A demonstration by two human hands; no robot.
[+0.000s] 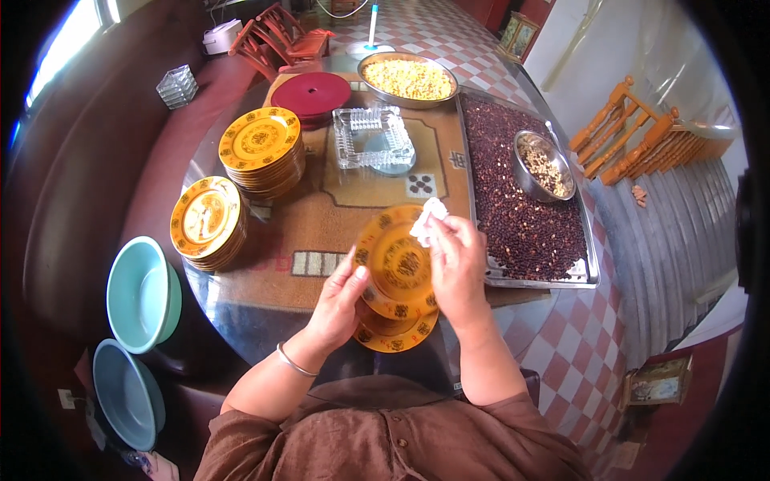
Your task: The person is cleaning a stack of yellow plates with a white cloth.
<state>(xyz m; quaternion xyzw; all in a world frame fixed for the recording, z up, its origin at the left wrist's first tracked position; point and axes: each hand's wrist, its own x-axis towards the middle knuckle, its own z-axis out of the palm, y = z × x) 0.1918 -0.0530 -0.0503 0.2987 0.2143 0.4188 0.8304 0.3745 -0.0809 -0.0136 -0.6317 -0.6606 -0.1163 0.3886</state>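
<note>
My left hand grips the left rim of an orange-yellow patterned plate, thumb on top. A crumpled white tissue or cloth is pinched in the fingers of my right hand, at the plate's upper right edge. Below the held plate, another patterned plate shows its near rim; whether more lie under it is hidden. To the left stand two stacks of similar plates, a taller stack farther off and a shorter stack nearer the table's left edge.
On the glass-topped table are a square glass ashtray, a dark red round lid-like disc, a steel bowl of yellow kernels, and a metal tray of dark beans holding a smaller steel bowl. Plastic basins sit left.
</note>
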